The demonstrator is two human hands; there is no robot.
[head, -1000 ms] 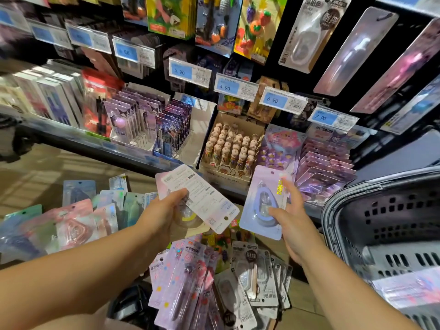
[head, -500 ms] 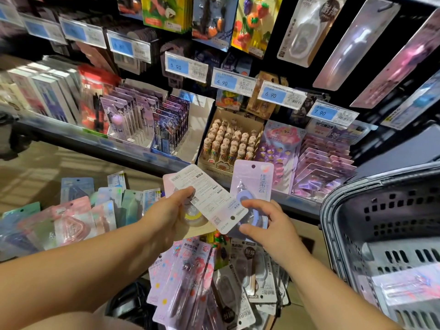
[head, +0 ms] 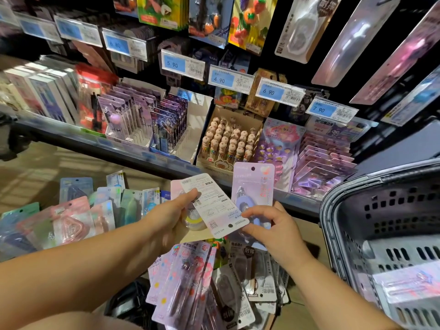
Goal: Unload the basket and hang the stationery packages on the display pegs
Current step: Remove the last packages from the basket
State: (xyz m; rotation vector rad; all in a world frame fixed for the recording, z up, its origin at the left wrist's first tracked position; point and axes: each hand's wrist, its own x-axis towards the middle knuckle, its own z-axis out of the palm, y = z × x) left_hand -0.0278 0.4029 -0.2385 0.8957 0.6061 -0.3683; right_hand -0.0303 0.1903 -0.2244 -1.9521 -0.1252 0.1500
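My left hand grips a small stack of carded packages, the top one showing its white printed back with the hang hole at the lower right. My right hand pinches a lilac correction-tape package held upright, its hang hole at the top, right beside the left hand's stack. The grey plastic basket stands at the right, with a pink and white package lying in its bottom.
Filled pegs hang below my hands: pink pen packs and dark correction-tape packs; pastel packs hang at the left. A shelf with product boxes runs across, price tags above it, more hanging packages at the top right.
My right hand brought the lilac package leftward and turned it upright, until it sits beside the stack in my left hand. The left hand has stayed about where it was.
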